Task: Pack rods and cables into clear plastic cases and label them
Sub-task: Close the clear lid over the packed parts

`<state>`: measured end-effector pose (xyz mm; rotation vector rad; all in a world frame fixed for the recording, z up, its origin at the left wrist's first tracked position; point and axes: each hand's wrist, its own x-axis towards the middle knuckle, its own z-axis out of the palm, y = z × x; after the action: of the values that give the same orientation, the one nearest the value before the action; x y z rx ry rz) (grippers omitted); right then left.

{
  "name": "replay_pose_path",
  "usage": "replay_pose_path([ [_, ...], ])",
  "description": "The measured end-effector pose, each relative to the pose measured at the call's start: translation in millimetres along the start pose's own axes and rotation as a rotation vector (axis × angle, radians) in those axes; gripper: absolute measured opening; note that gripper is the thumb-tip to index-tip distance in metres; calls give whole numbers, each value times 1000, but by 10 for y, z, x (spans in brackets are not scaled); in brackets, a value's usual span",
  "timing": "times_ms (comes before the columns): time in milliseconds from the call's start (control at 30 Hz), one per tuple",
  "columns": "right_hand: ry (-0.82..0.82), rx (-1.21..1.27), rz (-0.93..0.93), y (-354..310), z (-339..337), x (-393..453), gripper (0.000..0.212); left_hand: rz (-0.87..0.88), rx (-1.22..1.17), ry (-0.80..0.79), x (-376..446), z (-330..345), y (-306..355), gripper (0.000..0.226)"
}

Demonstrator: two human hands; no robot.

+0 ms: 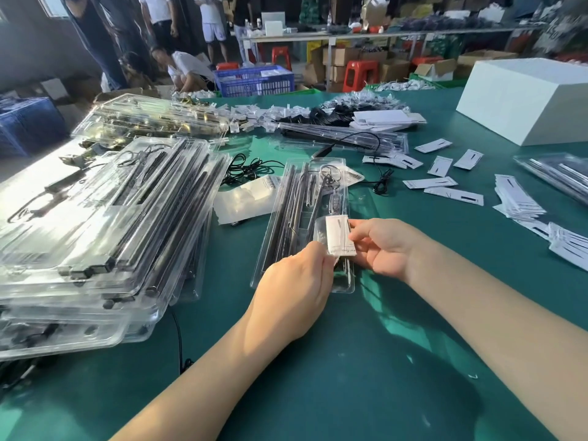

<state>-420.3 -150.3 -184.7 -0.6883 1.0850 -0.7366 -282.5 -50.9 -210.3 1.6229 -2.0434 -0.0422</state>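
A clear plastic case (pixel 299 198) lies on the green table in front of me, with black rods (pixel 288 205) and a coiled cable (pixel 329 176) inside. Over its near end is a small white label card (pixel 339 233). My left hand (pixel 294 294) pinches the card's lower left corner. My right hand (pixel 381 246) pinches its right edge. A stack of filled clear cases (pixel 105 218) stands to the left.
Loose white label cards (pixel 442 186) are scattered at the right, with a pile (pixel 518 198) further right. A white box (pixel 528 97) sits far right. Loose black cables (pixel 245 170) and a sticker sheet (pixel 245 198) lie beside the case. People and crates are behind the table.
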Motion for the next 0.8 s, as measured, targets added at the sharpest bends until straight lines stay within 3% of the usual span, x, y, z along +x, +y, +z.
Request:
replay_pose_path([
  [233, -79, -55, -23, 48, -58, 15, 32, -23, -29, -4, 8, 23, -13, 27],
  [433, -38, -80, -113, 100, 51, 39, 37, -29, -43, -8, 5, 19, -21, 28],
  [567, -129, -138, -32, 94, 18, -14, 34, -35, -19, -7, 4, 28, -13, 30],
  [800, -279, 40, 72, 31, -36, -95, 33, -24, -20, -26, -18, 19, 13, 29],
])
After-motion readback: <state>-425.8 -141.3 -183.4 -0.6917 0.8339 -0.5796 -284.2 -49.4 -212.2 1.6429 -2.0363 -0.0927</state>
